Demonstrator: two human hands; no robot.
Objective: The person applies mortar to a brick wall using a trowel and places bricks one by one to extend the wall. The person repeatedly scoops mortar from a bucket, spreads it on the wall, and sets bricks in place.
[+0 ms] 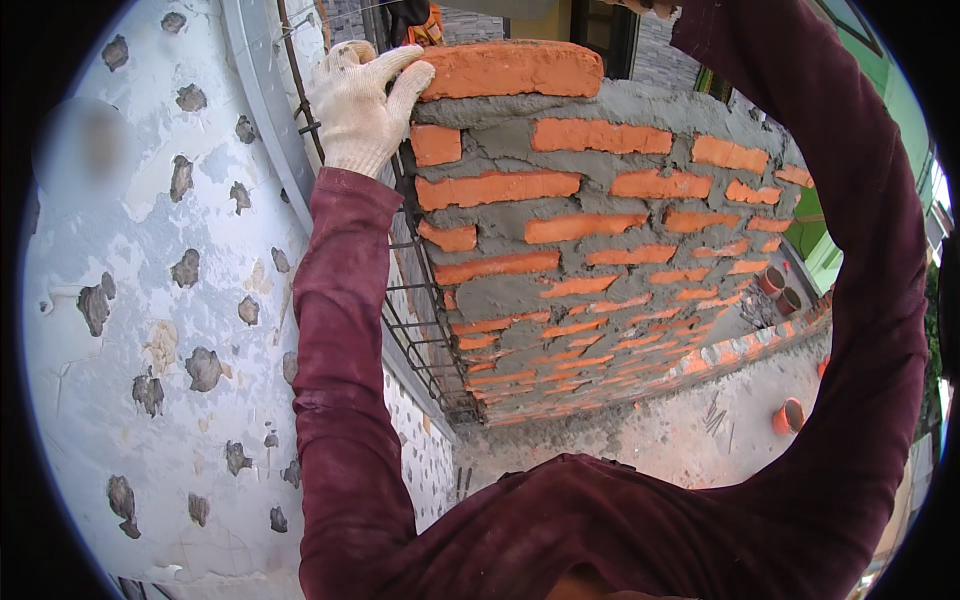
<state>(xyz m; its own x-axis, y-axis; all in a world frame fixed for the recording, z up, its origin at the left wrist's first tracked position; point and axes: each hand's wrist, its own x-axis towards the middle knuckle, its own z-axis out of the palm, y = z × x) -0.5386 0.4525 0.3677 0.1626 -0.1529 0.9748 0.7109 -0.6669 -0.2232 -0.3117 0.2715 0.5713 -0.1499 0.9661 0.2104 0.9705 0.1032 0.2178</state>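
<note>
An orange brick lies lengthwise on grey mortar at the upper left end of a brick wall. My left hand, in a white knitted glove, is closed at the brick's left end. Its thumb and forefinger press against that end, while other fingers curl behind. My right arm, in a maroon sleeve, arches up along the right side. Only a sliver of my right hand shows at the top edge, above and right of the brick; its fingers and anything in them are cut off.
A pale wall with many chipped pits stands close on the left. Steel rebar runs up between it and the bricks. Far below on the concrete floor is an orange bucket; further pots stand beyond a low wall.
</note>
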